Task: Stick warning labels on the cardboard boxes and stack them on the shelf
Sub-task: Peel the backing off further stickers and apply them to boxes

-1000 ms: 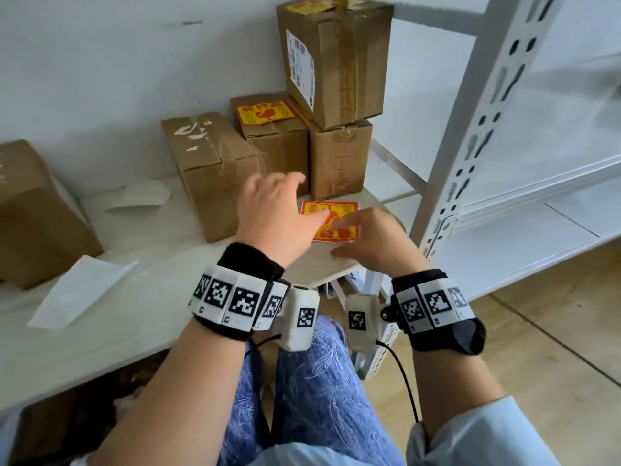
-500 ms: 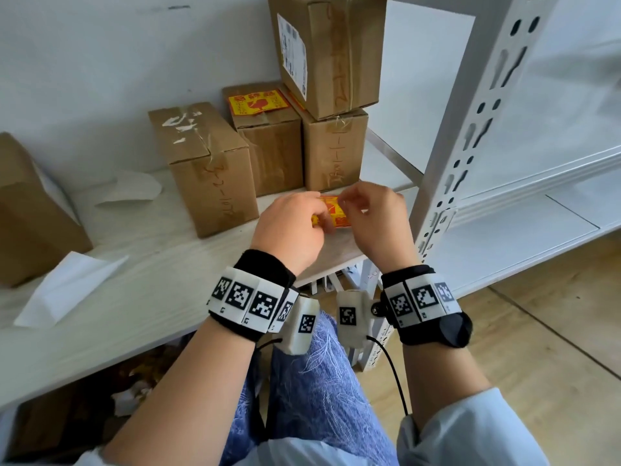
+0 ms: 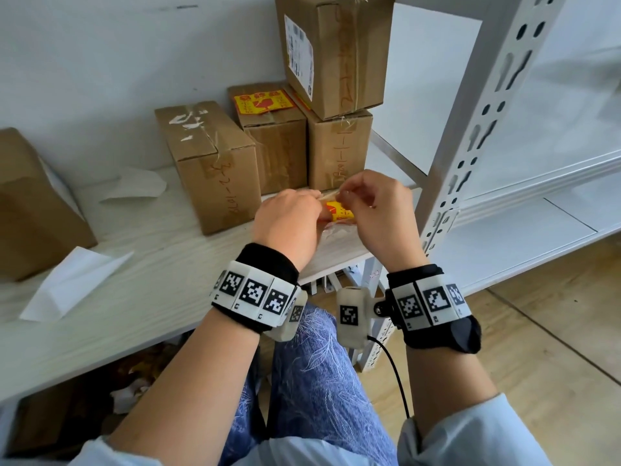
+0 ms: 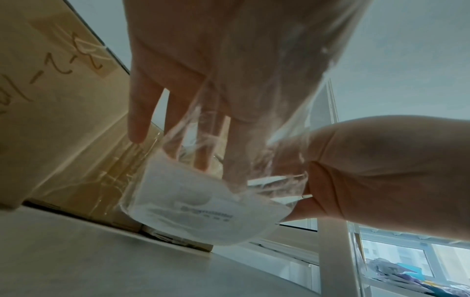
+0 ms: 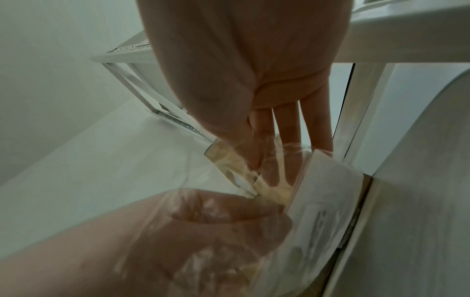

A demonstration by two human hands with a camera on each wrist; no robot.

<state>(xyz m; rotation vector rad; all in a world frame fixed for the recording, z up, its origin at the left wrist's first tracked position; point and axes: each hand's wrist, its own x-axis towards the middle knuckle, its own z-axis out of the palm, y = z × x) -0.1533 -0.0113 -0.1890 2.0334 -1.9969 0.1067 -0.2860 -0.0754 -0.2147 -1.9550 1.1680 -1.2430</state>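
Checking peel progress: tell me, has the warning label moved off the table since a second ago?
Yes. The warning label is lifted off the table, pinched between both hands.

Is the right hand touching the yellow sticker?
Touching. In the head view the right hand pinches the top edge of the yellow sticker, held with the left hand. The right wrist view shows fingers against its backing.

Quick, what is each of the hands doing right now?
Left hand: pinching the warning label by its edge.
Right hand: pinching the same label, seemingly peeling it from its backing.
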